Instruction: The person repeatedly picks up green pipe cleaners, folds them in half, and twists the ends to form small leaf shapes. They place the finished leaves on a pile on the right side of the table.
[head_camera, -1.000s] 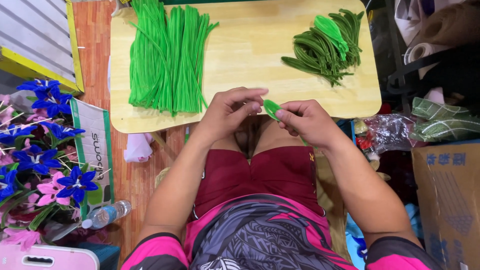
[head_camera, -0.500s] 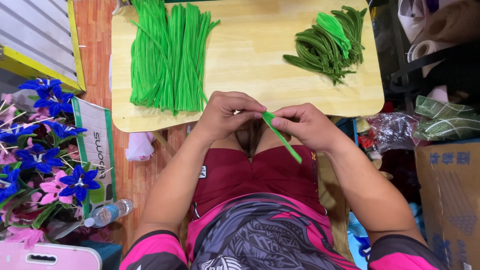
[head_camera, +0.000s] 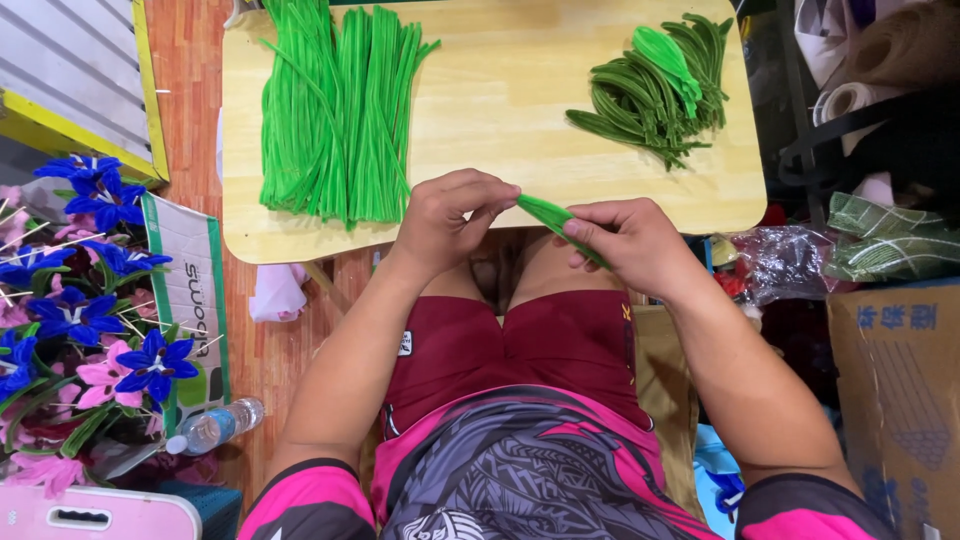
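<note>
Fingertips (head_camera: 505, 195) of the left hand (head_camera: 450, 215) and right hand (head_camera: 625, 240) pinch 1 fuzzy green pipe-cleaner leaf (head_camera: 548, 213) at frame centre, below the pale wooden board (head_camera: 500, 90); a loosened pinch could let it spring open.

We see a brown cardboard box (head_camera: 895, 400) with blue print at right and a white-and-green printed carton (head_camera: 190, 290) beside the flowers at left.

1. i see fuzzy, matt bright green pipe cleaners (head_camera: 335, 110) on a smooth, pale wooden table (head_camera: 500, 100).
2. the bent dark green stems (head_camera: 650, 95) look equally fuzzy.
3. the clear plastic bottle (head_camera: 212, 428) is glossy.
4. the brown box (head_camera: 900, 390) is matt cardboard.
</note>
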